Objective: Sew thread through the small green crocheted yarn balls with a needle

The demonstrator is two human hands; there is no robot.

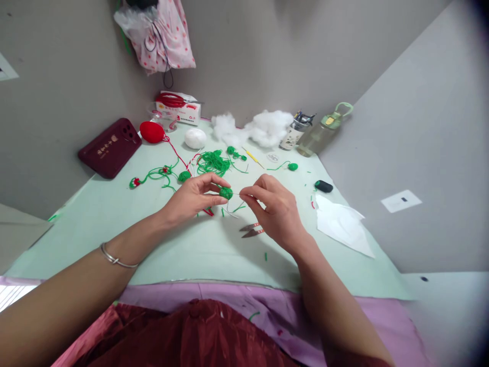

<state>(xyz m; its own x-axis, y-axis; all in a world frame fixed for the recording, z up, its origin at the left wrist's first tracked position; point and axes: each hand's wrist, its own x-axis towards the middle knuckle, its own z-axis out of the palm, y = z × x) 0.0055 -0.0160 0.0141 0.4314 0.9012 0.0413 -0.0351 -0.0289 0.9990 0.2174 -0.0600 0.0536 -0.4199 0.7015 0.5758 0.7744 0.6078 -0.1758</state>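
Between the thumb and fingers of my left hand (202, 192) is a small green crocheted ball (226, 193). My right hand (272, 204) is closed in a pinch just right of it. From the pinch a thin grey strand (236, 194) runs straight to the ball; whether it is a needle or thread I cannot tell. Loose grey thread (230, 211) hangs below the ball. Under my right hand lie thread snips (251, 231), blades pointing left. Behind my hands are another green crocheted ball (184, 176) and a tangle of green yarn (214, 162).
Farther back are a red yarn ball (152, 132), a white yarn ball (195, 138), white stuffing (269, 127) and a yellow crochet hook (253, 157). A maroon phone (110, 148) stands left. At right are a bottle (321, 133), a pen cup (294, 135) and white paper (342, 224).
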